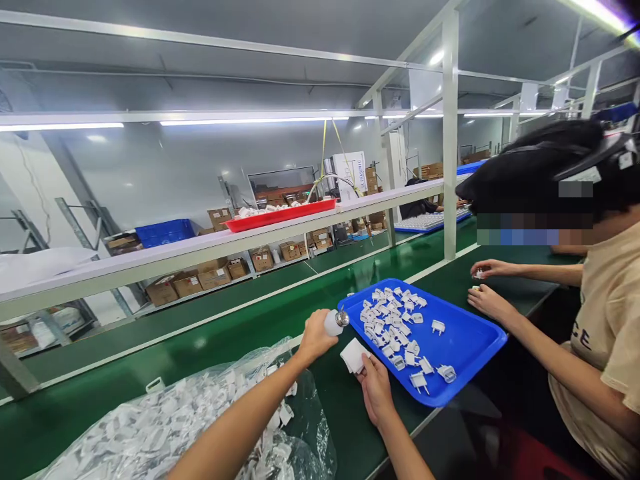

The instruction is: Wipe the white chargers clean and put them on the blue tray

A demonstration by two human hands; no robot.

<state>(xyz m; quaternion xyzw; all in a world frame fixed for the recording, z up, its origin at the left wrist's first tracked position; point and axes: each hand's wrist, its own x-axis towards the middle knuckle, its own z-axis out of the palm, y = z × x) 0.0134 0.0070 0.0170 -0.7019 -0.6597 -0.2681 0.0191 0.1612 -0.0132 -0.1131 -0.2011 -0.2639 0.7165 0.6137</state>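
Note:
My left hand [317, 337] is wrapped round a small white bottle [332, 323] with a metal top, tilted to the right above the green work surface. Just below it, my right hand [376, 389] pinches a folded white cloth [353, 356] between thumb and fingers. The bottle and the cloth are apart. Beside the cloth on the right lies a blue tray [470, 337] with several white plug pieces [393, 323] on it. At the lower left, a clear plastic bag [320, 427] holds a large heap of similar white pieces [165, 423].
A co-worker's hands [493, 300] hold small white pieces at the right, past the tray. A raised shelf [200, 250] crosses behind the bench and bears a red tray [283, 217] of white parts. An upright post [450, 133] stands behind the blue tray.

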